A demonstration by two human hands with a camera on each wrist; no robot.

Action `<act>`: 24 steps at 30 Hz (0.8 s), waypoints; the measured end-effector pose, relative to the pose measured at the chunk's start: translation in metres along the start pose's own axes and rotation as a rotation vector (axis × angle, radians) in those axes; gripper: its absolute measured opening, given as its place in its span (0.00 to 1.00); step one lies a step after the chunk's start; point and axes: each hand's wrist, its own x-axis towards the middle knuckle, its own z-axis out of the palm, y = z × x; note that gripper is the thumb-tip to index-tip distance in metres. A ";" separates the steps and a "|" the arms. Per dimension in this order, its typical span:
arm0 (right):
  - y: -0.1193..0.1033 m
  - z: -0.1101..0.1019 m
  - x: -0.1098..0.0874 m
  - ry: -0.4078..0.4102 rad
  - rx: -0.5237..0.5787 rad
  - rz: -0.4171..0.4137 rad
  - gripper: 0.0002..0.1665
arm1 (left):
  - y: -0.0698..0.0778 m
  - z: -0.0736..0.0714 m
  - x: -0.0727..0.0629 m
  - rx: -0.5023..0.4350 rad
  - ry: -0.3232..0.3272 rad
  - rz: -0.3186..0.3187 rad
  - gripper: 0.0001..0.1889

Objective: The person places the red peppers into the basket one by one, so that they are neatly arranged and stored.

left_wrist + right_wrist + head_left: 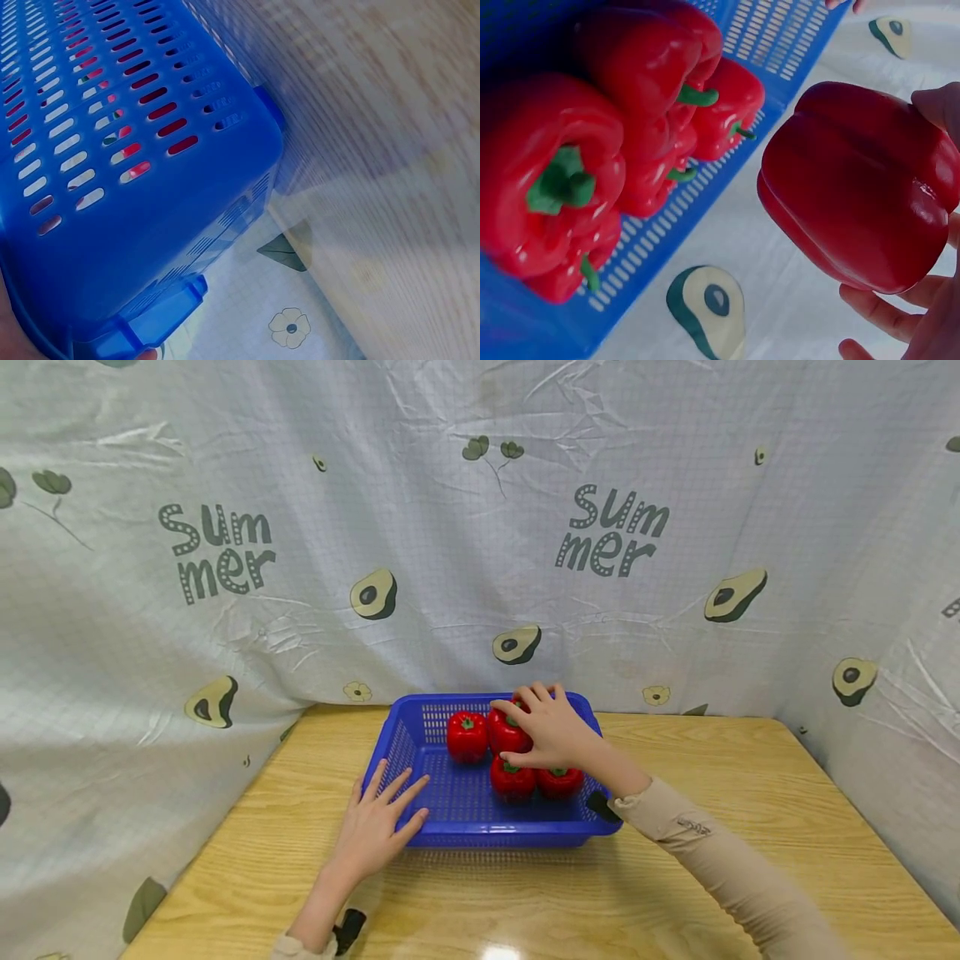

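A blue plastic basket (498, 828) with slotted walls holds several red bell peppers with green stems, among them one at the back (467, 737) and one nearer the front (513, 781). My right hand (557, 733) reaches over the basket's right half. In the right wrist view it holds a red bell pepper (855, 187) between thumb and fingers, beside the other peppers (547, 180). Over the basket's left front corner lies my left hand (375, 833), its fingers spread and mostly straight at the rim. Only a little of it appears in the left wrist view.
The basket stands on a wood-grain table (285, 827). Behind it hangs a pale cloth (450, 543) printed with avocados and lettering, close to the basket's back rim. Dark straps show at both wrists.
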 end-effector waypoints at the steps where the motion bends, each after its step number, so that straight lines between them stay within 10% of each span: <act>1: -0.001 0.002 0.003 -0.004 0.001 -0.002 0.39 | 0.000 0.000 0.000 -0.001 0.004 0.003 0.24; 24: -0.037 0.036 0.044 -0.178 0.011 -0.094 0.41 | -0.002 0.002 0.001 0.009 -0.021 -0.008 0.24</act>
